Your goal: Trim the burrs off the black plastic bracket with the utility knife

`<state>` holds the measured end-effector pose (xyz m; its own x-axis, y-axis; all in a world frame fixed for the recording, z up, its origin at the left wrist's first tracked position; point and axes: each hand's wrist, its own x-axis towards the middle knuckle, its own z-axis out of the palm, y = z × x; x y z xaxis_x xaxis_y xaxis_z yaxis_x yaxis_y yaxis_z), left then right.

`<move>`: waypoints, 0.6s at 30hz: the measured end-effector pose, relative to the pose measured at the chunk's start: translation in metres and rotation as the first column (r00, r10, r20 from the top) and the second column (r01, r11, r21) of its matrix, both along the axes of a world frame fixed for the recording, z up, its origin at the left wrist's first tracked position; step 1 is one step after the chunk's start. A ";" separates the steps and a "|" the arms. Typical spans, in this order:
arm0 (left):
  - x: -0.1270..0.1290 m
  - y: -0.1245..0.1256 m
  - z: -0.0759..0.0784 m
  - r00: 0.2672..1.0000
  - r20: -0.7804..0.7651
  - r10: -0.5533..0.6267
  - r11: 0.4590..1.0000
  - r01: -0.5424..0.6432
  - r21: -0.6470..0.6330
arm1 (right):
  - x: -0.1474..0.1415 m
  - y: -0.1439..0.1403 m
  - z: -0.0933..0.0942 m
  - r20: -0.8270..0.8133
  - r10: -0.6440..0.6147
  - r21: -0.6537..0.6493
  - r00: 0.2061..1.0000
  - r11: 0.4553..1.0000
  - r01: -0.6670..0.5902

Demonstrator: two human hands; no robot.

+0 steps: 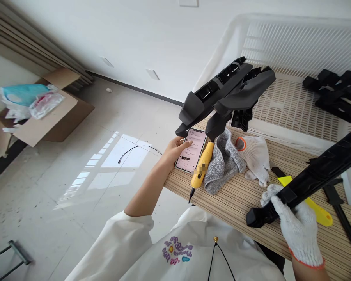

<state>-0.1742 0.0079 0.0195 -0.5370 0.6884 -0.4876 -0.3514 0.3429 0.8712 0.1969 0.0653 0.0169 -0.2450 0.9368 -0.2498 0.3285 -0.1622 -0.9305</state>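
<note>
My bare left hand (178,150) grips a smartphone (191,150) by its left edge, the thumb over the lit screen and the fingers partly hidden behind it. The phone lies at the table's left end. In a white knit glove, my right hand (295,216) is closed around a long black plastic part (312,177), which slants up to the right. Right of the phone lies a yellow corded tool (202,166), then a grey cloth (224,162) and a loose white glove (254,156). A yellow-handled knife (320,210) is partly hidden behind the black part.
Several black plastic parts (231,93) are piled at the back of the wooden table (222,212). Behind stands a white perforated crate (292,103) with more black pieces inside. A black tool (336,199) lies at right. On the floor sits an open cardboard box (55,119).
</note>
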 end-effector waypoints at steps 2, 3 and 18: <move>0.000 0.000 0.001 1.000 0.024 0.007 1.000 -0.007 -0.006 | 0.000 0.000 -0.001 -0.010 -0.001 -0.017 1.000 1.000 0.001; 0.000 0.000 0.002 1.000 0.028 0.006 1.000 -0.005 -0.009 | 0.000 0.000 -0.001 -0.014 -0.004 -0.022 1.000 1.000 0.004; -0.003 0.000 -0.002 0.999 0.042 0.013 0.999 -0.011 -0.041 | 0.007 -0.002 -0.007 0.020 0.019 -0.025 1.000 1.000 -0.019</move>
